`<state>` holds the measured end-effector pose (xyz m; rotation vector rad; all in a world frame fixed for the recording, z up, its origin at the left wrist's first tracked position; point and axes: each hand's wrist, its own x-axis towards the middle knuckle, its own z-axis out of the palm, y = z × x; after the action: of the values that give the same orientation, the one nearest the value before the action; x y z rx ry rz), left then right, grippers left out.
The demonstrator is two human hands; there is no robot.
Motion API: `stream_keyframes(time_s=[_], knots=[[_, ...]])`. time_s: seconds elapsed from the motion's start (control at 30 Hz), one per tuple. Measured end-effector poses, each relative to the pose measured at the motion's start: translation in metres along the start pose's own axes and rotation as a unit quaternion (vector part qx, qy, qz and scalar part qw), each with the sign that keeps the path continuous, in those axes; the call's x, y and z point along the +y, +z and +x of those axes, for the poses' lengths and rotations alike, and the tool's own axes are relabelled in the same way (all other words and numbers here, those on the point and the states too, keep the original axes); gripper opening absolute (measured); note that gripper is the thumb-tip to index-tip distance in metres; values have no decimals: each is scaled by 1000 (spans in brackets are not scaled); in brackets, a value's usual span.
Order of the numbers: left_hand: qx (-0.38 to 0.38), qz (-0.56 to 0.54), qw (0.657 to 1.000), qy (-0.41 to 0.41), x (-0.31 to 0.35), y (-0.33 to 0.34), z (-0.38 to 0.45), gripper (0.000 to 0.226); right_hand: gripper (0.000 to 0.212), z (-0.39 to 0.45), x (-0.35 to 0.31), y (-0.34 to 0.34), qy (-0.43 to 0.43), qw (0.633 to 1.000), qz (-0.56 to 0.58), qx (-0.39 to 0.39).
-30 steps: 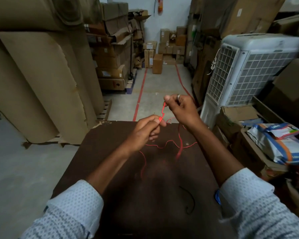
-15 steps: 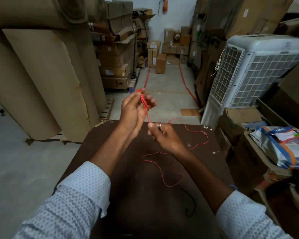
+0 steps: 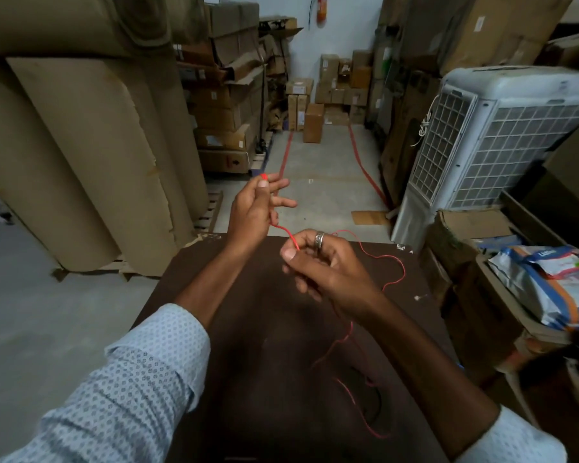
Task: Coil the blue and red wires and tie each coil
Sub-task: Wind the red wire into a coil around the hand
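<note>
Looking down past the dark worktop (image 3: 234, 329), I see my left hand (image 3: 251, 208) pinching one end of the red wire (image 3: 390, 282), my right hand (image 3: 328, 265) pinching it nearby, the rest trailing across the worktop.

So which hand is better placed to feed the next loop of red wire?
Probably the right hand: it pinches the red wire where the slack trails over the brown table. The left hand holds the raised end and looks suited to anchor it.
</note>
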<state>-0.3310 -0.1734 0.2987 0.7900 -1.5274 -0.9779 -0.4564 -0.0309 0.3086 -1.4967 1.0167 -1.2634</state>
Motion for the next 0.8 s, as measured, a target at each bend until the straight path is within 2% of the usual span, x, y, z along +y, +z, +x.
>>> stream_keyframes(time_s=[0.07,0.17,0.27,0.37,0.47,0.57,0.7,0.8], knots=[[-9,18,1000,-17,-2,-4,-5,38,15,5,-16,-10,-42,997,-66,-8],[-56,28,998,-18,-4,-4,-19,30,24,28,-42,-30,-123,971,-206,16],[-112,-15,993,-22,-2,5,-32,36,26,60,-50,-48,-140,952,-264,61],[-112,-41,993,-19,6,8,-40,36,27,91,-43,-62,-146,936,-299,114],[-118,-96,988,-8,18,10,-44,34,27,116,-30,-69,-142,929,-304,153],[-100,-183,978,-23,34,13,-41,33,33,128,-8,-63,-109,939,-281,166],[-82,-324,942,-16,52,4,-22,30,33,115,26,-31,-43,975,-205,75],[-28,-342,939,4,50,-9,1,22,33,95,37,-5,-5,983,-180,35]])
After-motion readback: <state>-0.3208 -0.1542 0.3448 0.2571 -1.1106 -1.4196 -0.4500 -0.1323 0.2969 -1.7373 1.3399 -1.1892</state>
